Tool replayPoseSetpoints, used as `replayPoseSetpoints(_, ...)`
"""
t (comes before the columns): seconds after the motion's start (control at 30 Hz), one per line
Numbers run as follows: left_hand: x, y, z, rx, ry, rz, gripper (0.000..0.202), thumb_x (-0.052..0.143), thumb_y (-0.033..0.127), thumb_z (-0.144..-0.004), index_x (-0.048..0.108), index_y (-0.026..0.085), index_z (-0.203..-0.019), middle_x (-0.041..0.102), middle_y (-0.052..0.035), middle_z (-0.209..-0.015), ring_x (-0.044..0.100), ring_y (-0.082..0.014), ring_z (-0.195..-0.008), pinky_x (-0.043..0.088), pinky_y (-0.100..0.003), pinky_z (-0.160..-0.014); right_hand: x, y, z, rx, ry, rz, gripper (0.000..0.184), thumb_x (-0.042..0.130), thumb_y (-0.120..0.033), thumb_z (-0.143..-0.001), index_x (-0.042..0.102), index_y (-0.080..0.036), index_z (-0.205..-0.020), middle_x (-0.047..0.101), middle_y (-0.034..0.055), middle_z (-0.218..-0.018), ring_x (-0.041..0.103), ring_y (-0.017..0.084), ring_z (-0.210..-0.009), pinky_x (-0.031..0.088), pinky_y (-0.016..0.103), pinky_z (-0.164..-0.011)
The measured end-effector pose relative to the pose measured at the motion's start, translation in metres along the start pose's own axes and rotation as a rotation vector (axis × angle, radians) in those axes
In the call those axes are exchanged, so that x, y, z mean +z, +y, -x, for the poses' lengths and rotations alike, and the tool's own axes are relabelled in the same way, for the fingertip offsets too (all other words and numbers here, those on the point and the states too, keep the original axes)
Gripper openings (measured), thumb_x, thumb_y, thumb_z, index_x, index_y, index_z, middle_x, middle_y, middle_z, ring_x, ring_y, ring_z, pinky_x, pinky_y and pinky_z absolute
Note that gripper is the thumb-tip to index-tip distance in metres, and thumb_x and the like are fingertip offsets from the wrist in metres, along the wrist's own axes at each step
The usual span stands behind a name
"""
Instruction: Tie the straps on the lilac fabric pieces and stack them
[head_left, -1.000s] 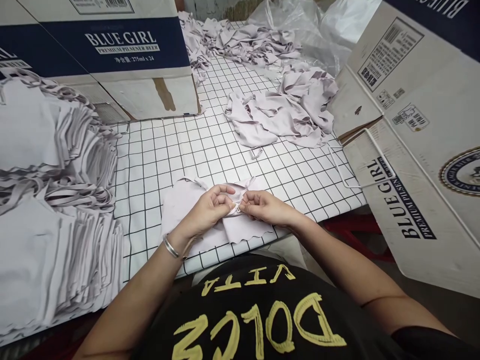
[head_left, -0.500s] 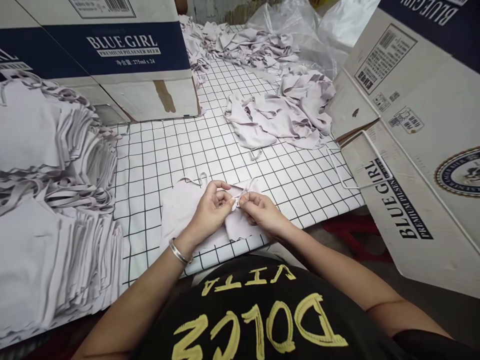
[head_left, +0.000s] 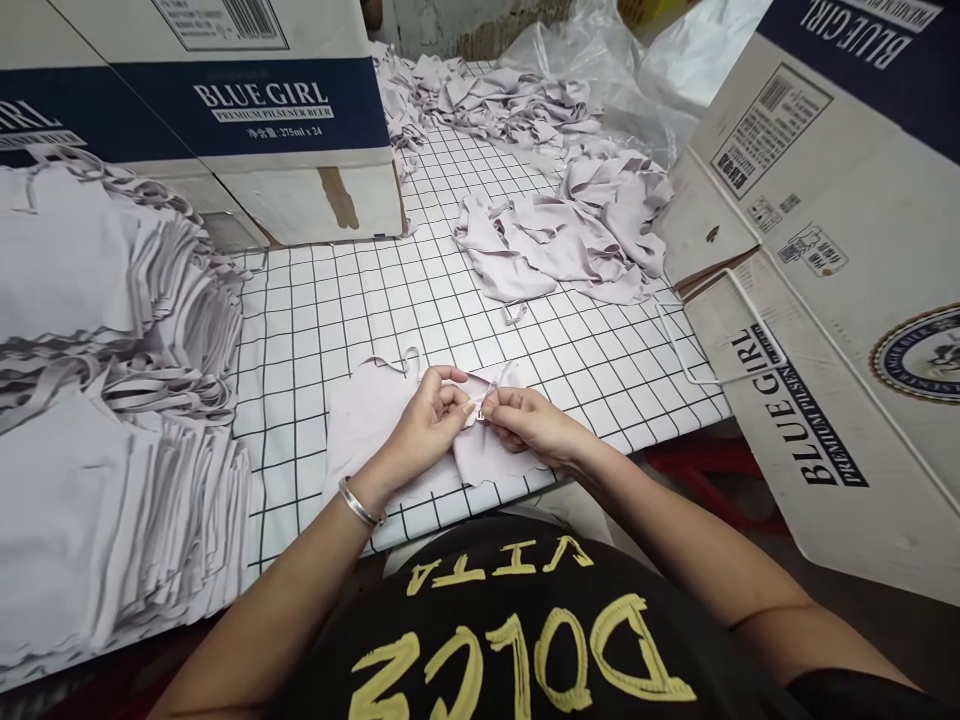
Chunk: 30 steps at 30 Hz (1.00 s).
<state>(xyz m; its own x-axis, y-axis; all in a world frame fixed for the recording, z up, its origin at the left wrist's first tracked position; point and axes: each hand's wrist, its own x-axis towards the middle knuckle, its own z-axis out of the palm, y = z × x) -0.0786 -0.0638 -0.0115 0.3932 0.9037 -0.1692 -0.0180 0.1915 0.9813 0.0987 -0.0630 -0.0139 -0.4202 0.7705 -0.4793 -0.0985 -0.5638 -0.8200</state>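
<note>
A pale lilac garment with thin straps (head_left: 367,420) lies spread near the front edge of the table. Over its middle, my left hand (head_left: 435,415) pinches a strap of the garment together with a small white piece. Close beside it, my right hand (head_left: 529,425) pinches at the same strap, where a tiny white fitting (head_left: 481,412) shows between the fingertips. The fingertips of both hands nearly meet. The fitting's exact kind is too small to make out.
Tall stacks of folded lilac garments (head_left: 172,500) line the left side. Beer cartons stand at the back left (head_left: 300,190) and right (head_left: 817,300). Crumpled lilac garments (head_left: 562,230) lie across the grid-patterned cloth (head_left: 315,300), with clear plastic (head_left: 600,80) behind them.
The view has shifted slightly. Both hands stay together at the strap, pinching as before, with only small finger movement; the white fitting shows a little more plainly.
</note>
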Motion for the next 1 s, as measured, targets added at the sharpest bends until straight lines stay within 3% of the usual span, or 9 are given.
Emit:
replayPoseSetpoints(0.2, 0.002, 0.003, -0.002, -0.028, 0.077, 0.019, 0.037, 0.063, 0.029, -0.083, 0.042, 0.020, -0.113, 0.057, 0.0036, -0.076, 0.051, -0.0090, -0.065, 0.039, -0.021, -0.063, 0.000, 0.002, 0.000, -0.017, 0.009, 0.056, 0.030, 0.067, -0.040, -0.077, 0.047, -0.018, -0.072, 0.039, -0.0085, -0.050, 0.026, 0.004, -0.040, 0.016, 0.020, -0.040)
replayPoseSetpoints(0.47, 0.007, 0.005, -0.001, 0.019, 0.154, 0.023, 0.034, 0.062, 0.022, -0.082, 0.039, 0.021, -0.106, 0.055, 0.0053, -0.071, 0.054, -0.0092, -0.065, 0.042, -0.022, -0.064, 0.008, 0.012, -0.001, -0.186, 0.157, 0.058, 0.030, 0.066, -0.044, -0.077, 0.048, -0.020, -0.076, 0.038, -0.0088, -0.052, 0.028, 0.006, -0.042, 0.020, 0.021, -0.041)
replayPoseSetpoints(0.67, 0.008, 0.006, -0.001, 0.063, 0.192, 0.042, 0.033, 0.063, 0.022, -0.082, 0.038, 0.021, -0.105, 0.059, 0.0032, -0.075, 0.058, -0.0100, -0.068, 0.044, -0.022, -0.065, 0.008, -0.002, 0.006, -0.104, 0.084, 0.206, 0.035, 0.069, -0.047, -0.076, 0.054, -0.017, -0.081, 0.055, -0.0030, -0.060, 0.037, 0.006, -0.045, 0.025, 0.021, -0.044)
replayPoseSetpoints(0.9, 0.008, 0.005, -0.001, 0.069, 0.181, 0.027, 0.030, 0.061, 0.021, -0.084, 0.038, 0.022, -0.104, 0.058, 0.0039, -0.074, 0.058, -0.0098, -0.066, 0.044, -0.023, -0.064, 0.007, 0.004, 0.002, -0.158, 0.084, 0.100, 0.031, 0.068, -0.044, -0.077, 0.053, -0.017, -0.076, 0.056, -0.0027, -0.059, 0.036, 0.006, -0.045, 0.023, 0.021, -0.044)
replayPoseSetpoints(1.0, 0.009, 0.003, 0.000, 0.094, 0.187, 0.010, 0.031, 0.061, 0.020, -0.084, 0.037, 0.022, -0.104, 0.058, 0.0034, -0.075, 0.059, -0.0098, -0.067, 0.044, -0.023, -0.064, 0.010, 0.008, 0.000, -0.200, 0.123, 0.087, 0.029, 0.069, -0.042, -0.076, 0.053, -0.018, -0.073, 0.054, -0.0037, -0.056, 0.042, 0.007, -0.048, 0.027, 0.021, -0.046)
